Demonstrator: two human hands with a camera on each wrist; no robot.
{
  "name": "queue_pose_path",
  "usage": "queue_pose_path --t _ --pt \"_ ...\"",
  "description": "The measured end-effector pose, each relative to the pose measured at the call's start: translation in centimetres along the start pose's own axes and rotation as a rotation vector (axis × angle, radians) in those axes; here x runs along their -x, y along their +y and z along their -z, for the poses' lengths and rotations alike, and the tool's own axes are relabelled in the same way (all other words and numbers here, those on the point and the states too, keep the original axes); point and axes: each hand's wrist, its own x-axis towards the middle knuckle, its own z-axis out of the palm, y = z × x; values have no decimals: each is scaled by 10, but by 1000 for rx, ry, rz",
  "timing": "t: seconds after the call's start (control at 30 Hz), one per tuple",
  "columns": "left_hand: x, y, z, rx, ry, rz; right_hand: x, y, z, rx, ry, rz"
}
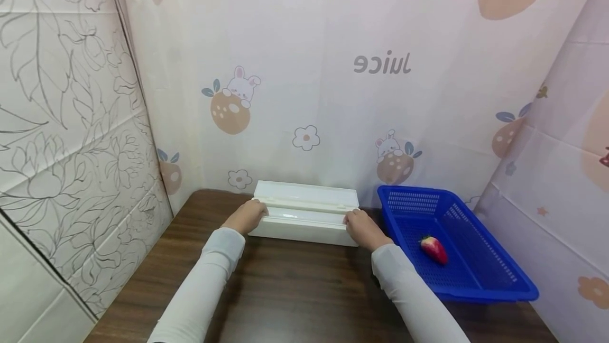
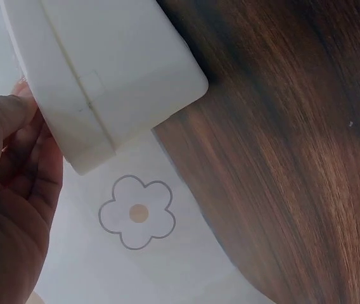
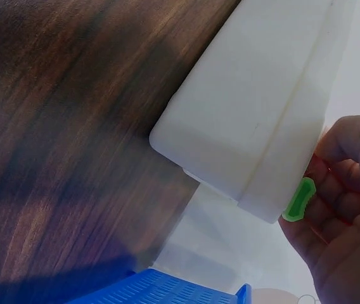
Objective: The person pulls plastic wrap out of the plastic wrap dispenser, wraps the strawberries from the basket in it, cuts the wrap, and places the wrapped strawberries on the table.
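Note:
A long white box, which looks like a cling film dispenser, stands at the back of the table with its lid raised. A pale bar runs along it, and a glossy surface shows inside. My left hand grips the left end at the top edge, thumb against curled fingers. At the other end my right hand pinches the top edge, its fingers curled beside a small green piece. The box hides some fingertips in both wrist views.
Right of the box is a blue plastic basket with a strawberry in it, close to my right forearm. The brown wooden table meets a patterned wall covering behind the box. More covering hangs at the left.

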Motion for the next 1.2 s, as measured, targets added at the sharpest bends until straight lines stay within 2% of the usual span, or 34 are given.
queue_pose_path --t 0.13,0.33,0.63,0.83,1.07,1.2 --pt "0 0 -1 -14 0 0 -3 2 -1 -8 8 17" --pt "-2 4 5 13 -32 24 -5 5 0 -48 7 25" --pt "-7 6 16 20 -35 38 -9 8 11 -126 -28 -31" --pt "-9 6 22 33 -58 47 -11 10 18 -148 -5 -28" --pt "-9 8 29 46 -38 40 -10 14 19 -167 33 -18" --pt "-9 7 29 46 -31 3 -11 17 18 -197 20 -33"
